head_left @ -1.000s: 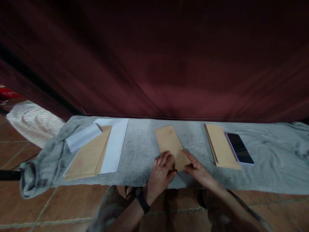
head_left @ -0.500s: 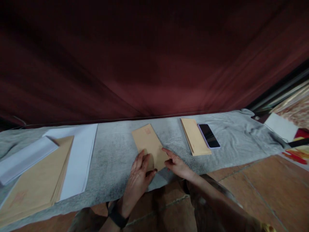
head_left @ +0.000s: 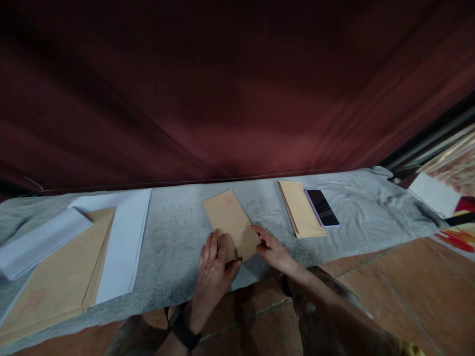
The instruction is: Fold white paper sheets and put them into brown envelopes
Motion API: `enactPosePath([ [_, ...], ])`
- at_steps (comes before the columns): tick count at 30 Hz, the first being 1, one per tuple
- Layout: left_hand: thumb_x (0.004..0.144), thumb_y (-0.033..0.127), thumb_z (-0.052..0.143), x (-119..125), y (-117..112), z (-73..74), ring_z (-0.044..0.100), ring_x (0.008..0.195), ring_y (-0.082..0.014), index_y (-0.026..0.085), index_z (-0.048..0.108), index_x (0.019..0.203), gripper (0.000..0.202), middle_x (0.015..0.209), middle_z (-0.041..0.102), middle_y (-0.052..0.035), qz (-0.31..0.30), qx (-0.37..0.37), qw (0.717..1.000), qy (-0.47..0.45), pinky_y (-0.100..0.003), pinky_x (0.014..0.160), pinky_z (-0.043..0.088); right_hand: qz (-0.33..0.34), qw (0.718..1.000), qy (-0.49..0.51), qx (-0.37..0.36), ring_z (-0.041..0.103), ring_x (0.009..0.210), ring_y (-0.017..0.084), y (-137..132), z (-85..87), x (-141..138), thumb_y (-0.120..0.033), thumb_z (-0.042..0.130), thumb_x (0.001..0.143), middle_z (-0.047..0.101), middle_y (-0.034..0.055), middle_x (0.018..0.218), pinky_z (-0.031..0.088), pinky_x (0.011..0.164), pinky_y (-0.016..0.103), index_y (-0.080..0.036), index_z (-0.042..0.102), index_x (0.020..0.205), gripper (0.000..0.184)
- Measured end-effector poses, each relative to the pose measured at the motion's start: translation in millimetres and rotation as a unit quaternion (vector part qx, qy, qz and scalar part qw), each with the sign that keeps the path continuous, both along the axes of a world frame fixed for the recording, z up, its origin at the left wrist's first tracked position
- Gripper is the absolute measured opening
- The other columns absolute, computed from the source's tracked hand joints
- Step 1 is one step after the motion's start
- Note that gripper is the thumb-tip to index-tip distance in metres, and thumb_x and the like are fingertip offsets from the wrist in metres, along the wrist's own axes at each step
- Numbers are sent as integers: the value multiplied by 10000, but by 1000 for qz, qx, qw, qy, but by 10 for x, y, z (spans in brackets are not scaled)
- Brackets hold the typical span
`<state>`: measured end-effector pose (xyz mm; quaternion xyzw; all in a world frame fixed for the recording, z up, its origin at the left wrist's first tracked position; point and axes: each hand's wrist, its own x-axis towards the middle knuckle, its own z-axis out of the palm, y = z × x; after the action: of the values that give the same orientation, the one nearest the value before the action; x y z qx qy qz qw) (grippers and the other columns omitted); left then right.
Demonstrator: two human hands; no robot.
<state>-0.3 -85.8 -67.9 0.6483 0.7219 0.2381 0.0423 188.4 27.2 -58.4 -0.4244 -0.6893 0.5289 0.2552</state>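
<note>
A tan envelope lies on the grey cloth in front of me. My left hand rests flat on its near left corner, fingers stretched out, a dark band on the wrist. Against the envelope's near right edge my right hand touches with its fingers slightly curled; it grips nothing that I can see.
To the right lie a small stack of tan envelopes and a dark phone. At the left are a thick pile of tan envelopes, white sheets and a white envelope. A dark red curtain hangs behind. Tiled floor shows below.
One second ago the view swung right, so everything shifted left in the picture. Over the last half second both hands stay on the envelope, almost still.
</note>
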Motion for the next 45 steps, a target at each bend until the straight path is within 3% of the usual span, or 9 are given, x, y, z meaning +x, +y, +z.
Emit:
enactPosePath([
  [8, 901, 441, 626, 54, -54, 99, 314, 1493, -366, 150, 412, 1492, 693, 1594, 370, -209, 3, -28, 1000, 9, -550, 1150, 377, -46, 998, -38, 9, 667, 893, 211, 27, -55, -20, -153, 472, 759, 715, 47, 1040, 562, 840, 365, -245, 566, 1395, 650],
  [15, 931, 431, 600, -310, -39, 354, 448, 1426, -284, 225, 521, 1430, 546, 1543, 484, -129, -1, -31, 995, -90, -514, 1145, 424, 4, 939, -215, 268, 613, 1171, 310, -3, -120, 25, -215, 413, 918, 639, 150, 1285, 521, 979, 474, -209, 476, 1478, 563],
  [21, 927, 344, 584, -1343, -142, 529, 565, 1314, -243, 212, 648, 1286, 388, 1426, 601, -113, 230, 45, 960, -149, -428, 1104, 470, 96, 839, -299, 444, 590, 1218, 299, 45, -127, 68, -67, 391, 866, 547, 75, 1475, 504, 1016, 465, -334, 377, 1552, 736],
  [25, 953, 307, 489, -1857, -322, 559, 685, 1090, -231, 150, 647, 1256, 376, 1197, 717, -136, 350, 12, 926, -142, -348, 889, 569, 108, 823, -298, 471, 604, 1217, 272, 85, -163, 72, -29, 371, 845, 528, 56, 1510, 491, 1033, 444, -299, 396, 1546, 751],
  [28, 928, 303, 511, -1977, -416, 555, 627, 1181, -267, 157, 632, 1263, 385, 1260, 673, -155, 381, 0, 919, -103, -402, 981, 514, 113, 822, -293, 476, 589, 1249, 261, 120, -193, 81, -35, 389, 846, 541, 66, 1500, 472, 1063, 433, -261, 455, 1511, 705],
  [33, 896, 336, 554, -1974, -532, 535, 439, 1355, -371, 202, 590, 1316, 442, 1419, 544, -177, 416, -59, 907, -16, -599, 1083, 347, 113, 850, -262, 443, 577, 1278, 252, 186, -221, 120, -68, 379, 873, 566, 71, 1472, 471, 1080, 463, -259, 515, 1468, 640],
  [38, 976, 344, 426, -2043, -667, 550, 464, 1297, -340, 236, 559, 1352, 414, 1413, 542, -160, 420, -121, 895, 86, -537, 1023, 387, 61, 946, -123, 295, 577, 1295, 274, 152, -160, -30, -183, 406, 902, 626, 103, 1393, 466, 1108, 505, -234, 648, 1332, 497],
  [41, 976, 304, 411, -2093, -713, 569, 481, 1258, -331, 241, 594, 1288, 368, 1378, 562, -155, 426, -128, 889, 106, -511, 985, 402, 48, 987, -22, 154, 660, 1167, 295, 13, -43, -410, -270, 433, 919, 703, 133, 1261, 542, 1002, 494, -219, 730, 1175, 396],
  [45, 962, 265, 411, -2148, -715, 575, 491, 1235, -343, 211, 613, 1246, 352, 1330, 579, -175, 438, -122, 885, 103, -518, 955, 409, 112, 992, 57, 22, 697, 1024, 290, -266, 166, -1261, -344, 601, 852, 757, 107, 1092, 554, 937, 474, -215, 764, 1088, 315],
])
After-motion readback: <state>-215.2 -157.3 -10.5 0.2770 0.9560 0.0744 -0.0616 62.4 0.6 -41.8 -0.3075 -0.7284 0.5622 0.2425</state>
